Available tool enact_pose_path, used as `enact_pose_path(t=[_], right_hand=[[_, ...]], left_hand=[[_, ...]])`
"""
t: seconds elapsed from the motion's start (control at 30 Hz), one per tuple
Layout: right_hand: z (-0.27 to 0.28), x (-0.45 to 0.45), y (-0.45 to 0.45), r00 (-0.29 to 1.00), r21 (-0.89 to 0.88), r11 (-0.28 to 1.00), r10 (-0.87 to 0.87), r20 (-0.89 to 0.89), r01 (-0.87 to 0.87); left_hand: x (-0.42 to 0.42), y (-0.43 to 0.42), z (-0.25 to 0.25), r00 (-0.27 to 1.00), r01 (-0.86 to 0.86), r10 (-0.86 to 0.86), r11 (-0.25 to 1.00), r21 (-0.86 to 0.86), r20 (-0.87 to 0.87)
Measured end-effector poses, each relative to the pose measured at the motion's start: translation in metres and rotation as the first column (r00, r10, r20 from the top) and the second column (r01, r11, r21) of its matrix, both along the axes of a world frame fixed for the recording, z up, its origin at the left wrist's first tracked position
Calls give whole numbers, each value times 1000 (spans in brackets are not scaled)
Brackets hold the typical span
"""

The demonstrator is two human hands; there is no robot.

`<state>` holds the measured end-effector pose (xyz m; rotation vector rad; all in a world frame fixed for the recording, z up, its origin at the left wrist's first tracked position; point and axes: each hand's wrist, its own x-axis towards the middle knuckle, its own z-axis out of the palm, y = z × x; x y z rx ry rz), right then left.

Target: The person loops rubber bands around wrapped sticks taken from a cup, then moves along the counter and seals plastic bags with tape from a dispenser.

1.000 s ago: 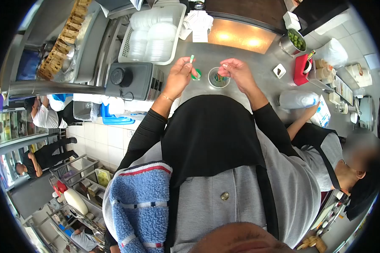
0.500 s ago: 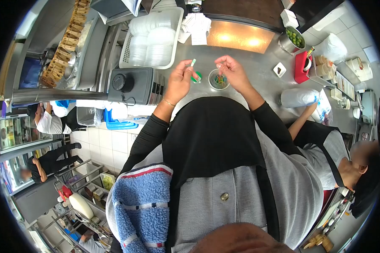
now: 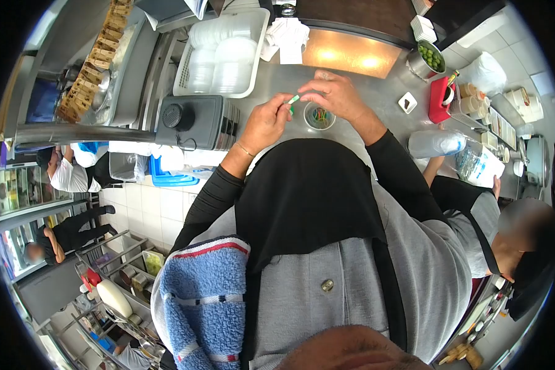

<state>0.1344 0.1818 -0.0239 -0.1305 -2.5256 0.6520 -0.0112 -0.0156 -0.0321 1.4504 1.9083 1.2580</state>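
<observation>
My left hand (image 3: 269,123) pinches a small, narrow white-and-green piece (image 3: 294,99) between thumb and fingers; its kind is not clear. My right hand (image 3: 336,95) is just to the right, thumb and forefinger brought together at the piece's end. Whatever those fingertips hold is too small to make out. Below the right hand, a round tub (image 3: 319,116) stands on the steel counter (image 3: 351,143) with thin coloured loops inside that look like rubber bands. A bit of something green shows by my left fingers, mostly hidden.
A white basket (image 3: 263,46) of clear plastic containers and a grey machine (image 3: 191,120) stand left. Paper slips (image 3: 293,40) lie behind. Rightward are a small white dish (image 3: 407,102), a red holder (image 3: 439,102), a pot of green fruit (image 3: 428,58) and a co-worker (image 3: 475,209) handling plastic packs.
My right hand has moved left from above the tub to the piece in my left hand, which is now tilted. The co-worker's pack has shifted right.
</observation>
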Motion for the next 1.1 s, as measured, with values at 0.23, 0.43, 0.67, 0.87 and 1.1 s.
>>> enact_pose_path(t=[0.23, 0.43, 0.67, 0.87, 1.1], right_hand=[[0, 0, -3, 1000, -14, 1000, -2, -24, 2], [-1, -2, -5, 999, -54, 998, -16, -34, 15], [-5, -2, -3, 997, -47, 999, 5, -76, -9], [1, 8, -4, 992, -243, 963, -123, -3, 119], [2, 10, -6, 993, -227, 967, -118, 24, 120]], left_hand=[[2, 0, 3, 1000, 4, -4, 1000, -12, -7], [4, 2, 1, 1000, -17, 17, 1000, 8, 18], [8, 2, 7, 999, -25, 24, 999, 22, 48], [5, 2, 1, 997, -67, 70, 995, 80, -24], [6, 4, -1, 995, -97, 97, 992, 84, -4]])
